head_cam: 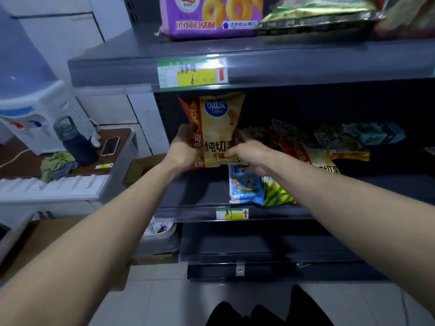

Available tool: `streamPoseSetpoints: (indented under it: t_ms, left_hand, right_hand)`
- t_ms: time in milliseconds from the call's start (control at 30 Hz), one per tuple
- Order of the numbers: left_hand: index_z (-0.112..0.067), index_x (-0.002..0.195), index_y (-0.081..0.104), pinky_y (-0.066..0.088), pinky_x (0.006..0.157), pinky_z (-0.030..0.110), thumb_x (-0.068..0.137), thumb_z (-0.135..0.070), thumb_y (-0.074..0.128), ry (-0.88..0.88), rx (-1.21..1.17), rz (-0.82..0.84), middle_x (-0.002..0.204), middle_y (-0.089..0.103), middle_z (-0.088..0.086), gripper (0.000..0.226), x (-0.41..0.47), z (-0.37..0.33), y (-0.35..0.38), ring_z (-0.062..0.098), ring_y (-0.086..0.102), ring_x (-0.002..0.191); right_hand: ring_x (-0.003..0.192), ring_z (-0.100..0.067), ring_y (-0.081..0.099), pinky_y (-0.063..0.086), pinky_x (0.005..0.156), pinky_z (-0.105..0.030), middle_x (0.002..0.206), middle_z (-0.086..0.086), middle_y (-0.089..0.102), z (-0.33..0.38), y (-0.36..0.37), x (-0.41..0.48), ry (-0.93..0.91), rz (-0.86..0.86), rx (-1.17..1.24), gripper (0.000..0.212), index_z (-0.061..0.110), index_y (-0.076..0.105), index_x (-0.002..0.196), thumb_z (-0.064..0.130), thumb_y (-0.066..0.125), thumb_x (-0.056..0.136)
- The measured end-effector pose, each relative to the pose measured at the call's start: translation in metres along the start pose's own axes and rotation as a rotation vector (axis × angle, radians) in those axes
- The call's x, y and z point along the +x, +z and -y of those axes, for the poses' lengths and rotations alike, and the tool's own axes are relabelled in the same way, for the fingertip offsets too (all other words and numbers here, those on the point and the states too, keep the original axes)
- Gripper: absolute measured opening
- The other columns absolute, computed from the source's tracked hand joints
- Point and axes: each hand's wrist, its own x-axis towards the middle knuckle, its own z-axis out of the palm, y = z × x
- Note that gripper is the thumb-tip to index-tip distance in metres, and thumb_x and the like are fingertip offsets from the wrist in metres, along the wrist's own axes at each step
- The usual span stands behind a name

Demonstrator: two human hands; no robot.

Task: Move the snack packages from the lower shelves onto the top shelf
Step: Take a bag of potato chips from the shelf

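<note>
A yellow and red chip bag stands upright above the middle shelf, held between both hands. My left hand grips its left edge and my right hand grips its lower right corner. Lying flat on the same shelf are a blue and white snack bag, a green striped bag, a second yellow chip bag and several more packs further right. On the top shelf sit a purple doughnut pack and a green pack.
The lowest shelf is dark and shows no packs. Left of the rack stand a water dispenser, a dark bottle, a phone and a rag on a small table. Cardboard boxes and a basket sit on the floor.
</note>
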Motion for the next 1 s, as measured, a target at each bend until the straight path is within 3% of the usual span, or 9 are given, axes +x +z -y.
streamPoseSetpoints:
  t_ms: [167,300,400,567,633,733,833,933,1000]
  left_hand:
    - [-0.004,0.126,0.04,0.047,0.097,0.048,0.081,0.005,0.064,0.015,0.035,-0.013,0.128,0.054,0.015,0.053,0.029,0.019,0.007,0.029,0.052,0.118]
    - [-0.008,0.127,0.042,0.05,0.089,0.038,0.081,-0.002,0.064,0.038,0.111,-0.088,0.122,0.058,0.009,0.051,0.045,0.029,0.005,0.021,0.055,0.107]
    - [-0.011,0.128,0.044,0.049,0.094,0.043,0.082,-0.004,0.063,0.04,0.104,-0.156,0.124,0.059,0.008,0.05,0.054,0.035,0.001,0.026,0.055,0.114]
    - [-0.012,0.127,0.045,0.049,0.092,0.04,0.084,-0.004,0.062,0.013,0.107,-0.177,0.125,0.058,0.006,0.047,0.063,0.048,-0.002,0.02,0.055,0.112]
    - [-0.011,0.128,0.044,0.048,0.086,0.035,0.085,-0.006,0.063,-0.012,0.113,-0.169,0.127,0.057,0.007,0.048,0.066,0.055,-0.002,0.017,0.054,0.108]
    - [-0.01,0.132,0.042,0.049,0.092,0.042,0.086,-0.009,0.062,-0.054,0.075,-0.156,0.131,0.055,0.008,0.051,0.069,0.066,-0.001,0.024,0.054,0.116]
    - [-0.011,0.135,0.041,0.049,0.094,0.041,0.087,-0.008,0.061,-0.063,0.048,-0.142,0.131,0.055,0.008,0.052,0.073,0.074,0.001,0.025,0.053,0.119]
    - [-0.012,0.136,0.041,0.048,0.09,0.035,0.088,-0.009,0.06,-0.044,0.046,-0.102,0.13,0.056,0.007,0.052,0.077,0.075,0.007,0.022,0.054,0.117]
    - [-0.012,0.134,0.043,0.048,0.093,0.037,0.089,-0.009,0.059,-0.014,0.057,-0.07,0.127,0.057,0.005,0.049,0.08,0.074,0.013,0.022,0.054,0.115]
  right_hand:
    - [0.124,-0.025,0.046,0.041,0.089,-0.038,0.135,-0.006,0.051,-0.009,0.004,0.034,-0.005,0.002,0.049,0.056,0.016,0.041,0.136,0.013,0.064,0.084]
    - [0.117,-0.021,0.047,0.039,0.083,-0.029,0.135,-0.007,0.049,-0.013,0.012,0.06,-0.146,-0.037,0.069,0.069,0.019,0.029,0.139,0.012,0.066,0.081]
    - [0.123,-0.024,0.044,0.037,0.086,-0.028,0.138,-0.007,0.045,-0.012,0.02,0.078,-0.147,-0.021,0.091,0.079,0.018,0.022,0.144,0.013,0.066,0.079]
    - [0.122,-0.024,0.048,0.041,0.101,-0.034,0.129,-0.005,0.055,-0.012,0.034,0.102,-0.114,0.097,0.081,0.062,0.012,0.046,0.135,-0.001,0.057,0.076]
    - [0.122,-0.027,0.049,0.04,0.105,-0.042,0.13,-0.009,0.055,-0.017,0.037,0.109,-0.1,0.114,0.119,0.064,0.014,0.045,0.135,-0.005,0.052,0.074]
    - [0.118,-0.026,0.052,0.042,0.103,-0.042,0.125,-0.011,0.058,-0.024,0.042,0.117,-0.137,0.13,0.124,0.058,0.012,0.047,0.13,-0.007,0.048,0.075]
    - [0.112,-0.023,0.052,0.047,0.093,-0.034,0.121,-0.009,0.057,-0.031,0.045,0.121,-0.144,0.116,0.016,0.056,0.012,0.044,0.132,-0.005,0.048,0.079]
    - [0.081,-0.006,0.047,0.038,0.062,-0.016,0.087,0.01,0.048,-0.037,0.039,0.122,-0.195,0.122,-0.125,0.044,0.035,0.039,0.108,-0.001,0.047,0.084]
    - [0.082,-0.008,0.048,0.039,0.065,-0.018,0.085,0.013,0.044,-0.04,0.031,0.124,-0.204,0.086,-0.207,0.045,0.032,0.035,0.115,0.001,0.047,0.084]
